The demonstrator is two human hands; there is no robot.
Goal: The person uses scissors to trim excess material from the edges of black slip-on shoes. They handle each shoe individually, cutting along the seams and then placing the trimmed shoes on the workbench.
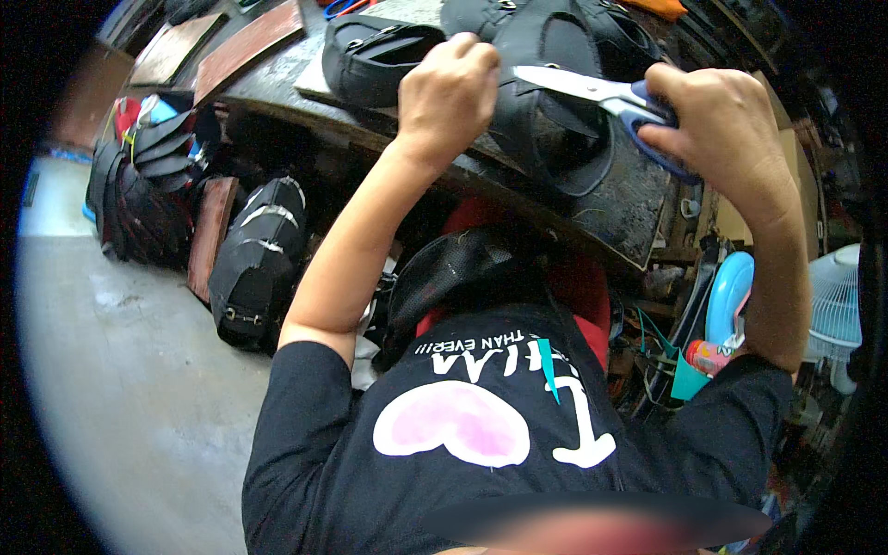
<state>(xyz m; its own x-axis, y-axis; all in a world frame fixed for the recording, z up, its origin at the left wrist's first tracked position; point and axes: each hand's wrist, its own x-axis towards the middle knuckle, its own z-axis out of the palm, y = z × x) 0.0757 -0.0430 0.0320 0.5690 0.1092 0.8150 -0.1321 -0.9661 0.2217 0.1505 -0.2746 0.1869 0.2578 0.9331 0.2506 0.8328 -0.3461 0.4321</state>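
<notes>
My left hand [449, 100] is closed in a fist above the workbench, its fingertips turned away, so whatever it pinches is hidden. In my right hand [731, 129] is a pair of scissors [587, 86] with dark blue and grey handles. The scissor blades point left, their tips just short of my left fist. Beneath the blades lies a black sandal [592, 166], its rounded end toward me. Another black sandal piece with a strap and buckle [356, 69] rests left of my left hand. More black buckled pieces [624, 37] sit behind.
The dark workbench [638, 217] has a front edge close to my body. Reddish boards [250, 51] lie at its far left. Bundled black pieces [148, 199] and a taped black bundle [259, 264] stand below on the left. A white fan [835, 301] is at the right.
</notes>
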